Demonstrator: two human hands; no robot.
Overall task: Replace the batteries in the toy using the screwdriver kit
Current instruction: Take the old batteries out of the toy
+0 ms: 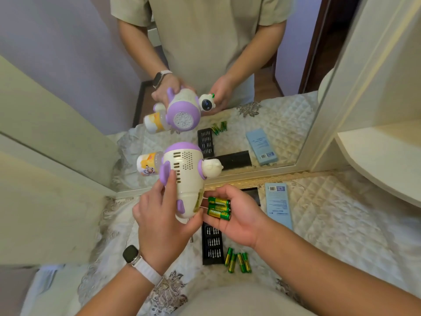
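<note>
Now your left hand is clamped round the lower end of the toy, one finger stretched up its cream side and the thumb tucked under its base. It holds the toy tilted above the desk, with the purple cap pointing away from you. Just to the right of that hand, your right hand lies palm up. Its fingers curl under three green batteries and its thumb arches over them. The batteries lie side by side across your fingers, their ends just beside the toy's lower end. Beneath your right hand, on the desk's quilted cover, sits the black bit tray, partly hidden by your palm. Just right of the tray, four loose batteries lie in a row. A blue box lies to the right of your right hand, near the mirror.
</note>
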